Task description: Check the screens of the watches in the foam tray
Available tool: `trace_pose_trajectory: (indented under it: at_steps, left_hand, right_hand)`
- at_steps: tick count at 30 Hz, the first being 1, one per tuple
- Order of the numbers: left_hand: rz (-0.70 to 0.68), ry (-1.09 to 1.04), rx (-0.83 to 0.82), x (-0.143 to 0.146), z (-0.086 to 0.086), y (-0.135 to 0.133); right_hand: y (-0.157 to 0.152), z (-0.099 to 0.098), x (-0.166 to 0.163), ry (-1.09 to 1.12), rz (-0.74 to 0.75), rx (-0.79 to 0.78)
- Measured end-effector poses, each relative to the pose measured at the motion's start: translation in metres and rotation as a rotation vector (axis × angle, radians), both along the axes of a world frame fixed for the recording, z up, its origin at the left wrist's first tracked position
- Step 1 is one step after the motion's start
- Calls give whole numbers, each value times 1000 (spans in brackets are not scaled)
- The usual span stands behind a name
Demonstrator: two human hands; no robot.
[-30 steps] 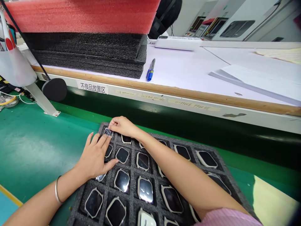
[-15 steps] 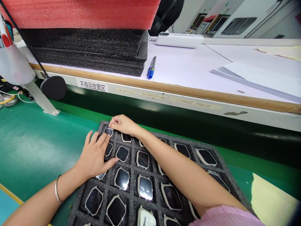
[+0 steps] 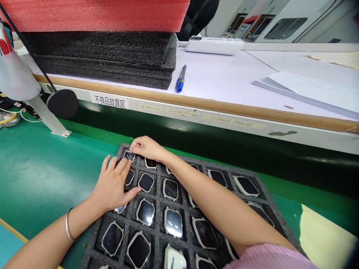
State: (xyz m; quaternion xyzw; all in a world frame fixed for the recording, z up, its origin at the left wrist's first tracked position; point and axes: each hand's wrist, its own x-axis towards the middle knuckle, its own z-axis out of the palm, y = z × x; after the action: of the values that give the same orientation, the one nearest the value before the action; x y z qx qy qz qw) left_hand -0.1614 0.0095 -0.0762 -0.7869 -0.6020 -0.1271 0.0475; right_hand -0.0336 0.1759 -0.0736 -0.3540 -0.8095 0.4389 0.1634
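Note:
A grey foam tray [image 3: 157,213] holds several square watch cases with dark screens, each in its own pocket. My left hand [image 3: 113,183] lies over the tray's left side, fingers spread, fingertips on the lower edge of the far-corner watch [image 3: 129,155]. Its thumb reaches beside another watch [image 3: 146,182]. At the upper right edge of that corner watch, the thumb and fingers of my right hand [image 3: 146,146] are pinched together. Whatever lies between them is too small to make out. My right forearm crosses above the tray and hides some watches.
Behind the tray runs a raised white shelf [image 3: 213,74] with a wooden edge. On it are black foam sheets [image 3: 106,59] under red foam [image 3: 98,15], a blue pen [image 3: 181,79] and papers [image 3: 308,89]. A black round pad [image 3: 62,104] hangs at the left above the green bench [image 3: 42,164].
Both hands stay in nearly the same place. The reflection on the corner watch's screen looks slightly different, and the view has shifted a little.

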Motion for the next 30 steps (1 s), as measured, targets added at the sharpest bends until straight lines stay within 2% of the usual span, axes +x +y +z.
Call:
trace_pose_trajectory:
  at_steps: [15, 19, 21, 23, 26, 30]
  left_hand:
    - [-22, -1, -10, -1, 1, 2]
    - [-30, 9, -10, -1, 1, 2]
    - [-32, 15, -12, -2, 0, 2]
    - [-30, 17, -19, -2, 0, 2]
    - [-24, 10, -33, -3, -1, 3]
    - [-18, -24, -46, -3, -1, 4]
  right_hand:
    - [-4, 3, -1, -111, -20, 142]
    - [-10, 12, 3, -150, 8, 225]
    - [-20, 17, 9, -165, 40, 327]
    - [-35, 18, 16, -207, 141, 512]
    - [-55, 11, 25, -325, 269, 750]
    - [-67, 0, 26, -403, 190, 753]
